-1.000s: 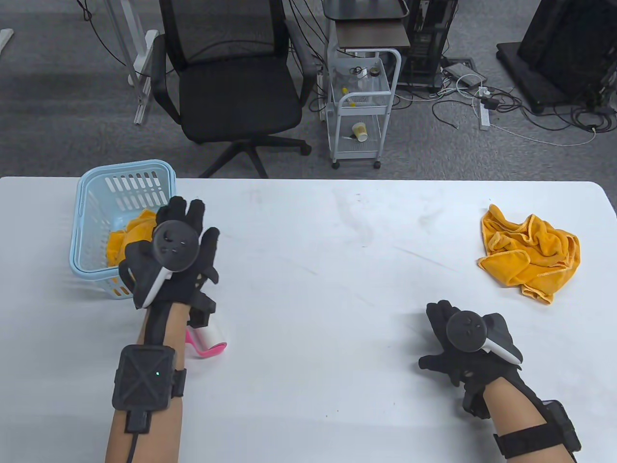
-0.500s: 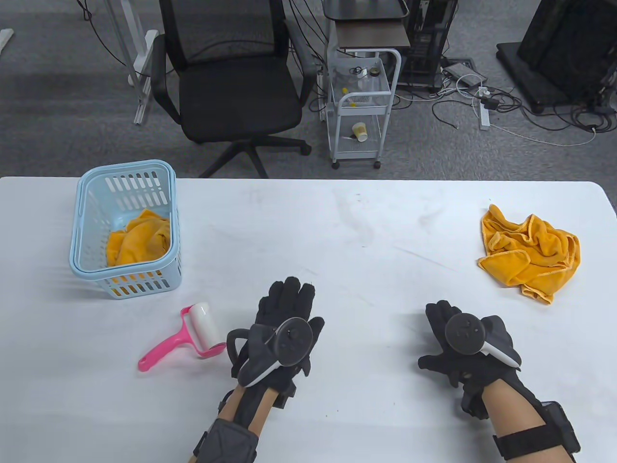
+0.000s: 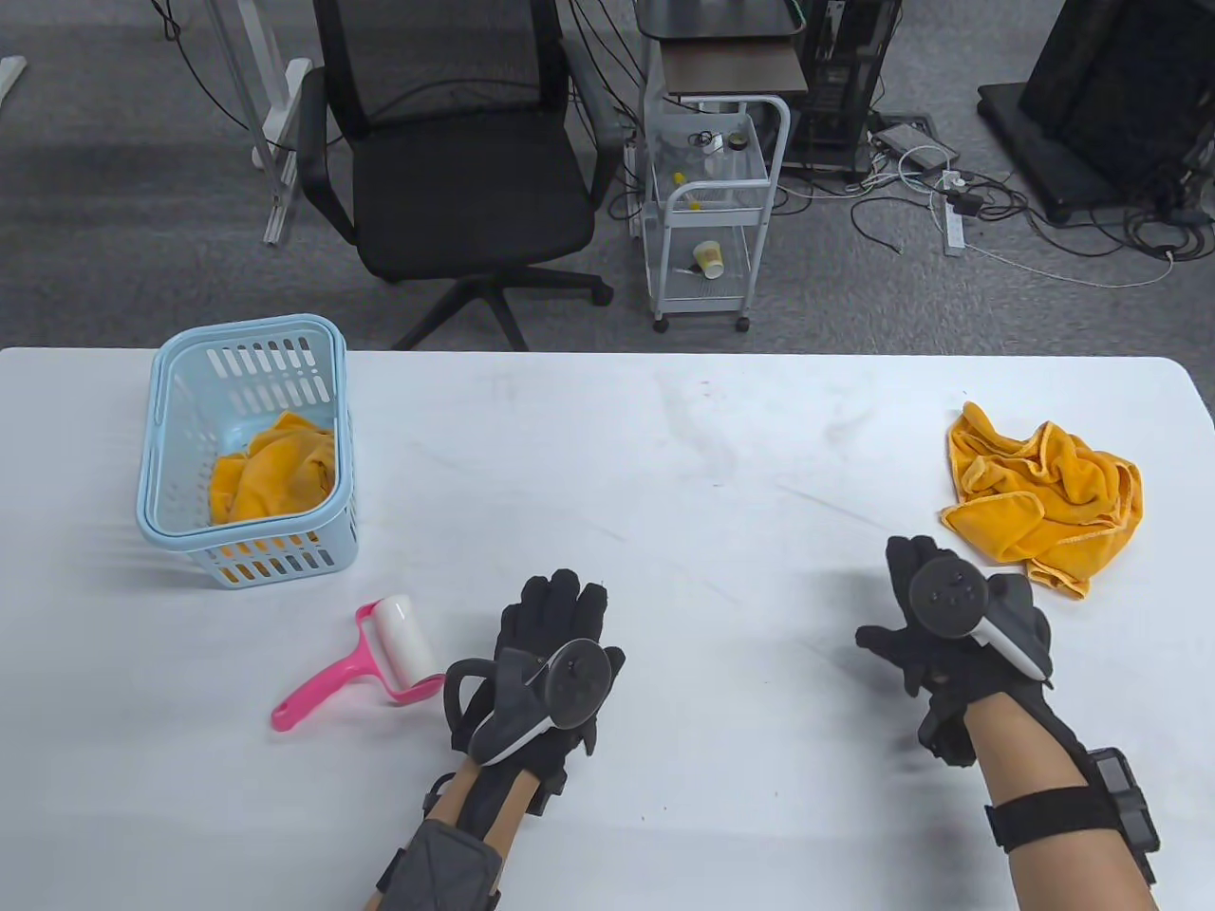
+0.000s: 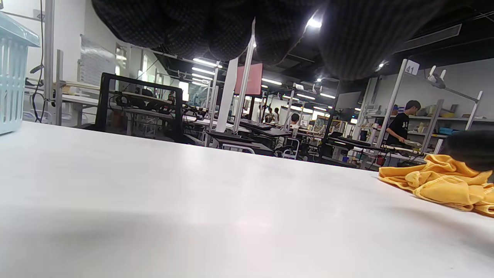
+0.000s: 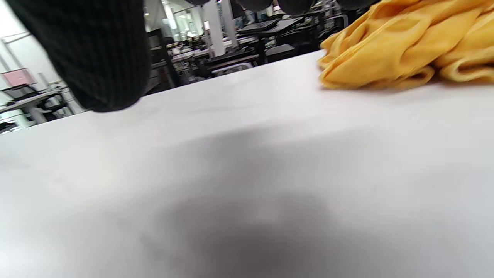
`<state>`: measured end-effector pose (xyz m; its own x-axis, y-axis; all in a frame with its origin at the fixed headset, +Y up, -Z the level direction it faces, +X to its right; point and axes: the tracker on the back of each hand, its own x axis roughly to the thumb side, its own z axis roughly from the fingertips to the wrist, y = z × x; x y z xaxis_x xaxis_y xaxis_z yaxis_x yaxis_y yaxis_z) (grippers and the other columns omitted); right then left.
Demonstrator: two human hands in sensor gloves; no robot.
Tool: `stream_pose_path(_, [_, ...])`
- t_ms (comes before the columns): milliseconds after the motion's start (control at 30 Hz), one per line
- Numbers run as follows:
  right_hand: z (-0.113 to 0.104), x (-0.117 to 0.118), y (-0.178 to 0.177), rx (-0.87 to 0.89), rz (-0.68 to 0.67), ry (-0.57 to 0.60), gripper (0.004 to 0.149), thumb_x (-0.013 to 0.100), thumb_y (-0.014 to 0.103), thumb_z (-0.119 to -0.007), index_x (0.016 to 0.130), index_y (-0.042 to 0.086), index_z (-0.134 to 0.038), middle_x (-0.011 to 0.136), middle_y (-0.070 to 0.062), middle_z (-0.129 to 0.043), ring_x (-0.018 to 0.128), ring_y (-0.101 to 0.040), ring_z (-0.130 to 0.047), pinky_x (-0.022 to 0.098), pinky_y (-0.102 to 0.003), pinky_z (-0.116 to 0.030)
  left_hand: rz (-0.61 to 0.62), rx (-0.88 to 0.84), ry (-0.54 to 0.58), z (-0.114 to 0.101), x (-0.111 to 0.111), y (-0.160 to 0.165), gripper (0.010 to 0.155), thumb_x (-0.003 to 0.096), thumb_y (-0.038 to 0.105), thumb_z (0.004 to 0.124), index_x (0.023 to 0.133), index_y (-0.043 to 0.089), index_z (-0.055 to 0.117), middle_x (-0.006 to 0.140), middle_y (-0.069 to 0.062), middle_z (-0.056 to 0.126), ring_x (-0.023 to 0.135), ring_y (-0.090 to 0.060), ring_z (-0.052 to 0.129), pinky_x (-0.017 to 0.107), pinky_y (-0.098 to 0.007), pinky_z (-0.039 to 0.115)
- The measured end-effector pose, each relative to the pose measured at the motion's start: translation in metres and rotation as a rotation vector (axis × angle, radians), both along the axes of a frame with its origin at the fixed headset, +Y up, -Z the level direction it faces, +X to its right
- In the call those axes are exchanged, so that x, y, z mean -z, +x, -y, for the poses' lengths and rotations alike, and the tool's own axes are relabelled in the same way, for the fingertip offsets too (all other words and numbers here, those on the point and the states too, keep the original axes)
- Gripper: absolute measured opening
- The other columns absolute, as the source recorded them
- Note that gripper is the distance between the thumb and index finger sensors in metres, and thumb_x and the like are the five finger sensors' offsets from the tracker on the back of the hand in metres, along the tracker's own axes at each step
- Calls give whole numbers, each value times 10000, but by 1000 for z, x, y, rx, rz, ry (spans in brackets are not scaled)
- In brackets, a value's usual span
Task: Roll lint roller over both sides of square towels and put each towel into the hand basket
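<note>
Orange crumpled terry towel [image 3: 1044, 498] lies just beyond and to the outer side of the right hand [image 3: 954, 631], whose fingers are loosely spread, holding nothing. Far from that towel, the left hand [image 3: 546, 664] rests flat and empty on the white surface [image 3: 664, 493].

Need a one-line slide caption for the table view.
Both gloved hands empty: right hand nears crumpled orange towel; pink lint roller lies beside left hand.

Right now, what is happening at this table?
A person in sensor gloves is cleaning yellow towels with a lint roller. One towel already lies in the blue basket. The pink lint roller rests on the table, not held. The left hand is open beside it. The right hand is open, close to the crumpled towel on the right, not yet holding it.
</note>
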<state>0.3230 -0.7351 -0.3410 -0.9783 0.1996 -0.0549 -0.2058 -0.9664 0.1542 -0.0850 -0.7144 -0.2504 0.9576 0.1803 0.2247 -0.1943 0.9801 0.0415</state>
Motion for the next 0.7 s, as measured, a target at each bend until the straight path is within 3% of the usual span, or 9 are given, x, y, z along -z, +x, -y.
stream_pose_path(133, [-15, 29, 21, -35, 131, 24, 878, 511, 438, -835, 1112, 202, -240, 1164, -155, -250, 1071, -478, -291, 714, -701, -424, 4, -30, 3, -2, -1, -3, 627, 501, 516, 773, 1053, 252, 633, 1180, -133, 543, 1066, -485, 602, 727, -621, 581])
stream_pose_path(267, [-10, 59, 38, -147, 238, 0, 775, 548, 340, -795, 1109, 252, -267, 1168, -120, -260, 1077, -461, -277, 722, -695, -411, 4, -42, 6, -3, -2, -6, 626, 499, 516, 774, 1050, 250, 640, 1177, -135, 549, 1063, -487, 605, 724, -620, 582])
stream_pose_path(533, [29, 93, 60, -344, 390, -99, 751, 545, 355, -810, 1113, 312, -321, 1175, -115, -267, 1082, -458, -261, 729, -695, -401, -7, -53, -9, -1, 1, -9, 625, 499, 519, 776, 1049, 254, 644, 1177, -133, 552, 1062, -485, 609, 725, -618, 581])
stream_pose_path(700, [49, 99, 67, -321, 452, -134, 721, 541, 355, -821, 1119, 290, -396, 1171, -140, -283, 1076, -467, -281, 725, -693, -416, -11, -48, -19, 0, 2, -10, 625, 499, 522, 775, 1049, 256, 645, 1178, -131, 550, 1064, -483, 608, 727, -618, 580])
